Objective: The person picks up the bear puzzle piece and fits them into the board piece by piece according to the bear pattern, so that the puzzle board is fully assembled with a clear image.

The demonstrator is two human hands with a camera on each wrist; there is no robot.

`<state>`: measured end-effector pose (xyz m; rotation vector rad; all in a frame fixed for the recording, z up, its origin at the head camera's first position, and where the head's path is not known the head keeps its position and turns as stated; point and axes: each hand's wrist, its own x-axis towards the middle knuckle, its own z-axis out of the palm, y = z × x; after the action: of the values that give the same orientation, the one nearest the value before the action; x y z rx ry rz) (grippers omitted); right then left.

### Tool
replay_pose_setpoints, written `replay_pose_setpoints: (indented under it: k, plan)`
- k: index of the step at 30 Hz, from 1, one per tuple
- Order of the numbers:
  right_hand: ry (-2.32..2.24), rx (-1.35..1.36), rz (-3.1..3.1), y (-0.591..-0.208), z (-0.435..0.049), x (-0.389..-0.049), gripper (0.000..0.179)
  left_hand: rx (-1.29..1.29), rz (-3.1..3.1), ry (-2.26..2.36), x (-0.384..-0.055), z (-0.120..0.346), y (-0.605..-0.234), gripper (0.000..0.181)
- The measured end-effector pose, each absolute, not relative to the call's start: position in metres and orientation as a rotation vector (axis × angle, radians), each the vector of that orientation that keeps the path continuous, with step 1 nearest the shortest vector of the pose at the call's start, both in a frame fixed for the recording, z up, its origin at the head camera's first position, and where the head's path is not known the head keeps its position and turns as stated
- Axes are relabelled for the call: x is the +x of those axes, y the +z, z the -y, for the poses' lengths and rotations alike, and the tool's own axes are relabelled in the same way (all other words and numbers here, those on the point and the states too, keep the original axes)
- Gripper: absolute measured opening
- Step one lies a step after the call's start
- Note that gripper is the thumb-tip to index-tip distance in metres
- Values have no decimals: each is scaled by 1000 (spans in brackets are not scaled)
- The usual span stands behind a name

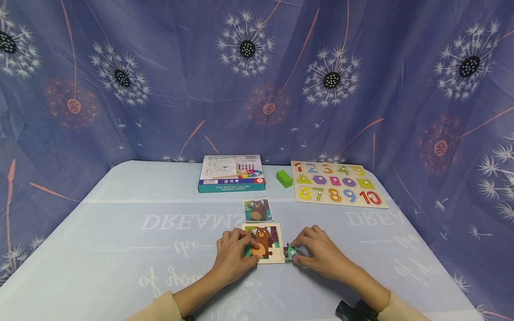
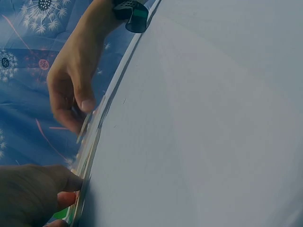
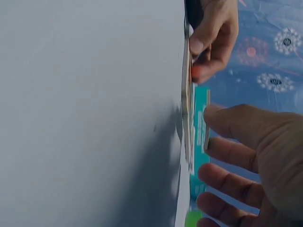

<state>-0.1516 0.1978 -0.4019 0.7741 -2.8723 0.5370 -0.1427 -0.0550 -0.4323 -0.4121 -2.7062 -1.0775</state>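
Observation:
A square wooden jigsaw board (image 1: 281, 240) with a brown bear picture lies on the table in front of me. My left hand (image 1: 233, 255) holds its left side, thumb at the near edge and fingers curled over the picture. A bare wooden gap shows at the board's lower right corner. Just right of that corner, my right hand (image 1: 321, 255) pinches a teal jigsaw piece (image 1: 291, 252) between thumb and index finger. From the right wrist view, the piece (image 3: 207, 120) appears as a thin edge-on slab raised off the board, with the other fingers loosely spread.
Behind the board lies a card (image 1: 258, 209) with a matching bear picture. Farther back are a boxed bead set (image 1: 231, 176), a green block (image 1: 284, 179) and a wooden number board (image 1: 337, 183). A dandelion-print cloth (image 1: 180, 89) hangs behind the table.

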Motion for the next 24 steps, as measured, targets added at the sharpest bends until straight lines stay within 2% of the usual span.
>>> replay_pose_setpoints:
  k: [24]
  plan:
    - [513, 867, 2843, -411, -164, -162, 25, -439, 2690, -1046, -144, 56, -433, 14]
